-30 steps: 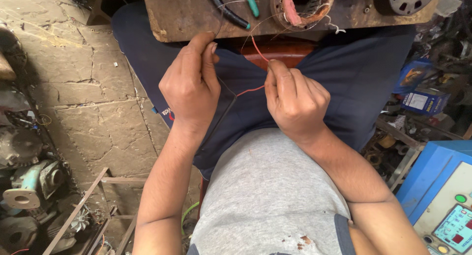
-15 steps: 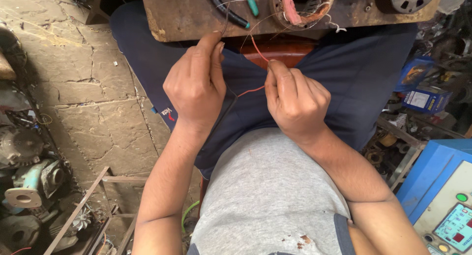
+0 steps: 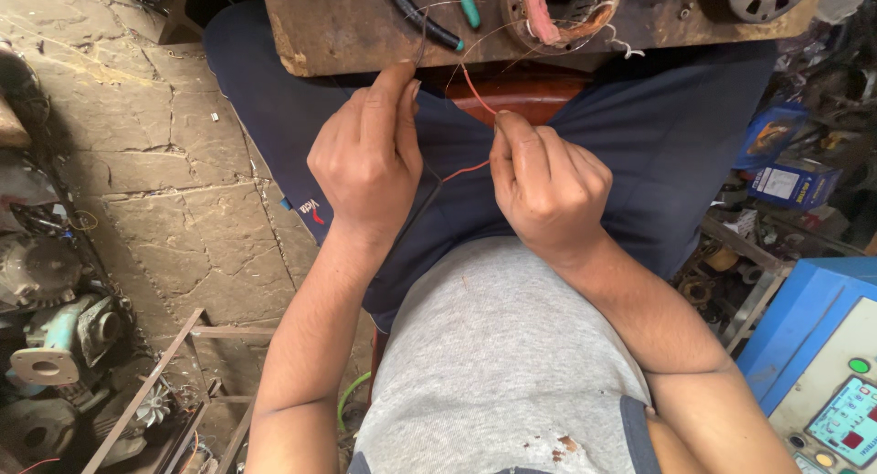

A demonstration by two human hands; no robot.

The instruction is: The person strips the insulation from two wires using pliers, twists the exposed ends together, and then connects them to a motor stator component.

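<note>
My left hand and my right hand are held over my lap, just below the edge of a wooden workbench. A thin red wire runs from the motor stator on the bench down to my right hand, which pinches it between thumb and forefinger. A loose red end sticks out toward my left hand. My left hand pinches a thin dark wire that leads up to the bench.
Green-handled pliers and a black cable lie on the bench. A blue machine with a control panel stands at the lower right. Old motors and metal parts sit on the stone floor at left. Small boxes are at right.
Both hands have risen slightly toward the bench edge, the left more than the right. The red wire stays pinched in my right hand.
</note>
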